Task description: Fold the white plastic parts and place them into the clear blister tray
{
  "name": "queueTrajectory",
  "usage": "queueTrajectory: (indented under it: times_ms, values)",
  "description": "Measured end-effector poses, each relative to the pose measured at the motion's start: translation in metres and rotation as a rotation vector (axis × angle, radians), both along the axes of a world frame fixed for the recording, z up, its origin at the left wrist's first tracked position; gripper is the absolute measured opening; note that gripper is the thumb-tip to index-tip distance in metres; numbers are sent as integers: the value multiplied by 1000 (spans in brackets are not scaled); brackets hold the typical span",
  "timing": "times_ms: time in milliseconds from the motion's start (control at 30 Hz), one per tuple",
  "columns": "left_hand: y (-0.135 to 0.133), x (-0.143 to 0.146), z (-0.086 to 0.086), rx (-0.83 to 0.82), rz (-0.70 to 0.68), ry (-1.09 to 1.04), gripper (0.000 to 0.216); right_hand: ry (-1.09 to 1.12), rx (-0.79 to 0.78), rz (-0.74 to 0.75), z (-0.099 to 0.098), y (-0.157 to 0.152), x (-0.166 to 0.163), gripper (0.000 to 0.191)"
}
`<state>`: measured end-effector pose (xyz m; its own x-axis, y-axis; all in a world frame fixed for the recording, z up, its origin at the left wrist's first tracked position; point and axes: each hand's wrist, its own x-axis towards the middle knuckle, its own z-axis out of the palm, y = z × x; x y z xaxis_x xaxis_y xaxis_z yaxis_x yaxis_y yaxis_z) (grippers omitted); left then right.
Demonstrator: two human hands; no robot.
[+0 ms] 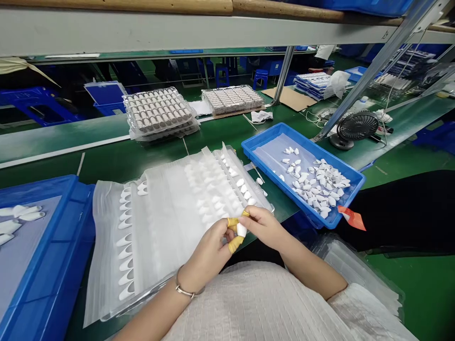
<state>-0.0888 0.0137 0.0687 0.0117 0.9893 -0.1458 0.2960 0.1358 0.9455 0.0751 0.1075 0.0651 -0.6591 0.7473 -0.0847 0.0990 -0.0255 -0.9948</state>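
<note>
My left hand [216, 241], with yellow finger cots on its fingertips, pinches a small white hollow plastic-looking piece [241, 230]. The fingers of my right hand [261, 225], one also in a yellow cot, close on the same piece from the right. Both hands are just above the near right corner of a clear tray [268, 204]. White pieces [245, 189] stand in rows in that tray, and a translucent sheet [167, 222] covers most of it. Larger white slipper-shaped pieces [125, 251] lie along the left side.
A blue bin [284, 187] of loose small white pieces stands at right; another blue bin [76, 227] holds longer ones at left. Stacked filled trays [159, 113] sit behind. A metal post [377, 76] and small black fan [355, 128] stand back right. Overhead runs a shelf beam [177, 33].
</note>
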Motion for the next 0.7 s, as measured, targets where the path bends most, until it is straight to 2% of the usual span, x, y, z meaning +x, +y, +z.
queueTrajectory:
  times_ms: [100, 200, 300, 400, 500, 700]
  values:
    - [4, 1, 3, -43, 34, -279, 37, 88, -91, 19, -3, 3, 1, 38]
    - [8, 1, 6, -134, -1, -532, 33, 205, -138, 58, -11, 6, 3, 34]
    - [11, 1, 7, -143, 22, -620, 30, 283, -112, 71, -20, 8, 4, 25]
    - [11, 2, 5, -87, 78, -554, 31, 296, -63, 59, -24, 8, 6, 19]
    - [9, 4, 2, -4, 116, -369, 27, 256, -30, 66, -21, 6, 5, 21]
    - [5, 8, -1, 103, 64, 69, 19, -52, 185, -77, -7, -5, -2, 44]
